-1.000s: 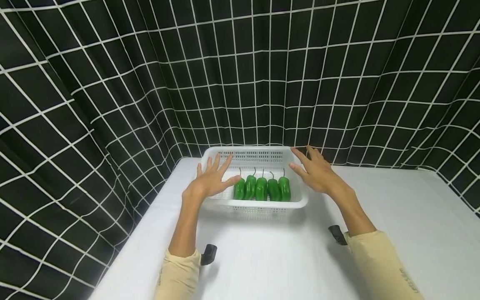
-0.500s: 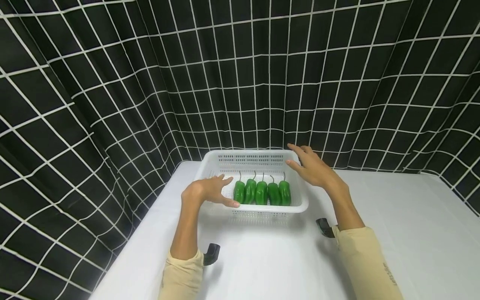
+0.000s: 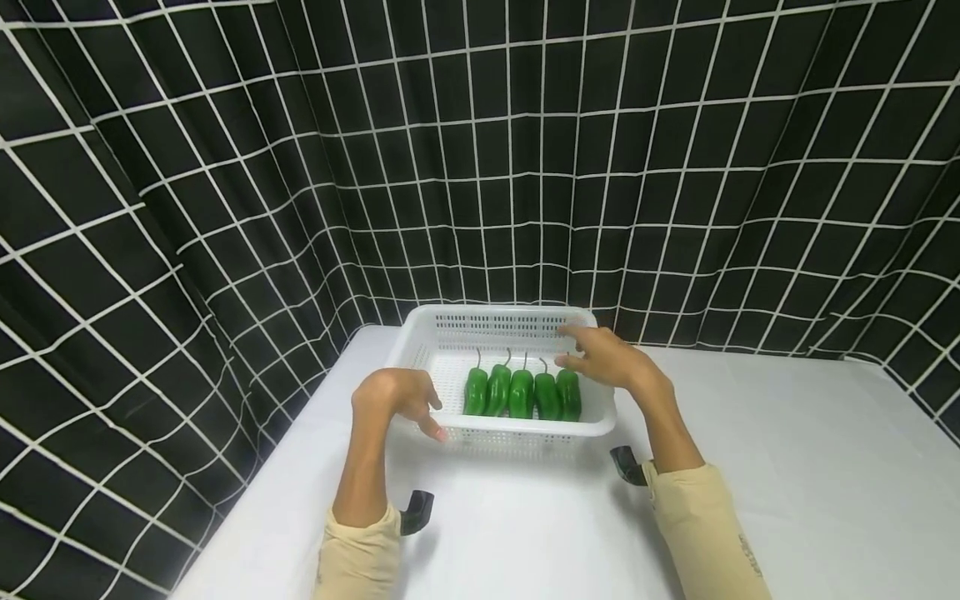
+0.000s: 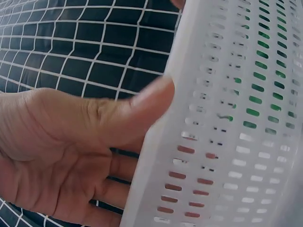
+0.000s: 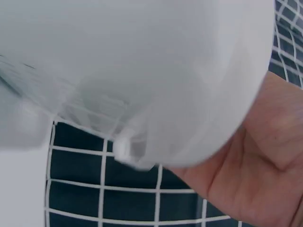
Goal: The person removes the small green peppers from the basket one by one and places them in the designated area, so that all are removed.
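Observation:
A white slotted plastic basket [image 3: 480, 425] stands on the white table with a row of several green peppers [image 3: 521, 393] inside, stems pointing to the back. My left hand [image 3: 397, 393] hangs over the basket's front left corner. In the left wrist view, its thumb [image 4: 154, 99] is right at the rim, and its fingers show through the slots behind the wall. My right hand [image 3: 611, 360] reaches over the right side, fingers extended above the rightmost pepper and holding nothing. The basket's corner [image 5: 189, 118] hides its fingers in the right wrist view.
A black curtain [image 3: 495, 150] with a white grid hangs behind and around the table [image 3: 787, 450]. Black wrist cameras stick out from both sleeves, the left camera [image 3: 417, 512] and the right camera [image 3: 627, 465] low over the tabletop.
My left hand has bent down from above the basket, its fingers dropping toward the front left rim. The right hand has moved left and lower over the basket's right side.

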`<state>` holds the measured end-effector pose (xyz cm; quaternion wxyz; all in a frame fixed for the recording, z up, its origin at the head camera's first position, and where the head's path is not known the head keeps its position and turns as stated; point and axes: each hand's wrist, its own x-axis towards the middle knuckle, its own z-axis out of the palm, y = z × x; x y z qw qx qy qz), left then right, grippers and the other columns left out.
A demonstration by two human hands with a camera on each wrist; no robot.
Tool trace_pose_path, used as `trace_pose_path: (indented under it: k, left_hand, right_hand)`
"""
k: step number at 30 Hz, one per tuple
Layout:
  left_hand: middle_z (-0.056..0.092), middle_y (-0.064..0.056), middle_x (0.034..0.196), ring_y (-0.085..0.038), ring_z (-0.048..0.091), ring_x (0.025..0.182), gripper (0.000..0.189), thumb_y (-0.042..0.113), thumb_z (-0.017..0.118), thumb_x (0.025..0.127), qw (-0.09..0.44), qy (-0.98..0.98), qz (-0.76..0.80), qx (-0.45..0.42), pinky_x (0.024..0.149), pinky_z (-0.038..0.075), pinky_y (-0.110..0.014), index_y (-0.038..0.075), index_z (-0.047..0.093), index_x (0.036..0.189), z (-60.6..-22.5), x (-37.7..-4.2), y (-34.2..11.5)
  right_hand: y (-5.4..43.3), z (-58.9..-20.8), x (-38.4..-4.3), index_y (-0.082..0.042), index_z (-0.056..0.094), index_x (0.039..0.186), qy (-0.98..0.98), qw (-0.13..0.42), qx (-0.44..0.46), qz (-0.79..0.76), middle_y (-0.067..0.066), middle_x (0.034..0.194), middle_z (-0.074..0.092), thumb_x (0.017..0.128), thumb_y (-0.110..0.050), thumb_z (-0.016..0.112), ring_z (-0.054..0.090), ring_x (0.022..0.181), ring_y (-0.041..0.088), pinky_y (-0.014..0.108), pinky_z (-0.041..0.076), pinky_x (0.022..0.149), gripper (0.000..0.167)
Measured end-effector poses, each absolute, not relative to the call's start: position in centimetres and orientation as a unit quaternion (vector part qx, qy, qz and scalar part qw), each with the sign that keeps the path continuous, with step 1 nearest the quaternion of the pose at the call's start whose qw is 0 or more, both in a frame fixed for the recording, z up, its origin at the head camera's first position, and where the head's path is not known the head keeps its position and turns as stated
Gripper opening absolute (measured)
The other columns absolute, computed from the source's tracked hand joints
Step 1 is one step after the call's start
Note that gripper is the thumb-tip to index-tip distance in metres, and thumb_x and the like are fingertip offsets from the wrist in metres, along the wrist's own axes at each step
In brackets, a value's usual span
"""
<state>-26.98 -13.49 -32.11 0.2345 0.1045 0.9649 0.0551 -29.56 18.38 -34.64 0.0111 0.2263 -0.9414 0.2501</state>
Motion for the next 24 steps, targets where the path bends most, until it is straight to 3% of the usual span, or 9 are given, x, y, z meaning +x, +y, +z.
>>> trace_pose_path:
  k: [5, 9, 12, 19, 24]
  left_hand:
    - [0.079, -0.002, 0.120, -0.021, 0.068, 0.107, 0.052, 0.045, 0.090, 0.077, 0.215, 0.970, 0.075, 0.084, 0.102, 0.056, -0.049, 0.017, 0.080, 0.119, -32.3, -27.1, -14.1]
    - [0.076, 0.000, 0.100, -0.019, 0.064, 0.092, 0.048, 0.043, 0.092, 0.076, 0.211, 0.971, 0.078, 0.077, 0.087, 0.057, -0.041, 0.014, 0.080, 0.112, -32.5, -27.1, -14.6]
    - [0.073, 0.001, 0.091, -0.018, 0.062, 0.087, 0.044, 0.042, 0.092, 0.076, 0.208, 0.971, 0.080, 0.083, 0.079, 0.055, -0.036, 0.013, 0.081, 0.107, -32.6, -27.1, -15.0]
    - [0.073, -0.001, 0.090, -0.019, 0.062, 0.086, 0.040, 0.040, 0.092, 0.074, 0.198, 0.973, 0.077, 0.088, 0.076, 0.054, -0.035, 0.012, 0.081, 0.101, -32.5, -27.4, -14.7]
    - [0.073, -0.001, 0.092, -0.019, 0.062, 0.088, 0.040, 0.039, 0.093, 0.073, 0.196, 0.974, 0.084, 0.081, 0.080, 0.055, -0.037, 0.013, 0.080, 0.101, -32.7, -27.2, -14.8]
  right_hand:
    - [17.2, -34.4, -28.8, 0.004, 0.052, 0.147, -0.951, -0.029, 0.210, 0.225, 0.029, 0.142, 0.063, 0.099, -0.016, 0.069, 0.067, 0.123, 0.045, 0.059, 0.058, 0.101, 0.055]
    - [16.3, -34.9, -28.7, 0.003, 0.049, 0.150, -0.961, -0.072, 0.167, 0.207, 0.025, 0.122, 0.073, 0.100, -0.011, 0.065, 0.076, 0.096, 0.032, 0.045, 0.063, 0.086, 0.054]
    - [15.5, -35.6, -28.9, 0.002, 0.050, 0.151, -0.966, -0.096, 0.131, 0.201, 0.019, 0.104, 0.073, 0.099, -0.006, 0.062, 0.068, 0.071, 0.021, 0.032, 0.057, 0.067, 0.054]
    - [14.2, -37.0, -29.1, 0.002, 0.066, 0.123, -0.980, -0.089, 0.095, 0.153, 0.013, 0.091, 0.070, 0.093, 0.003, 0.063, 0.065, 0.076, 0.022, 0.029, 0.056, 0.065, 0.031]
    - [13.4, -37.9, -29.0, 0.003, 0.067, 0.118, -0.987, -0.061, 0.080, 0.129, 0.017, 0.094, 0.071, 0.094, -0.001, 0.067, 0.069, 0.078, 0.025, 0.035, 0.061, 0.070, 0.024]
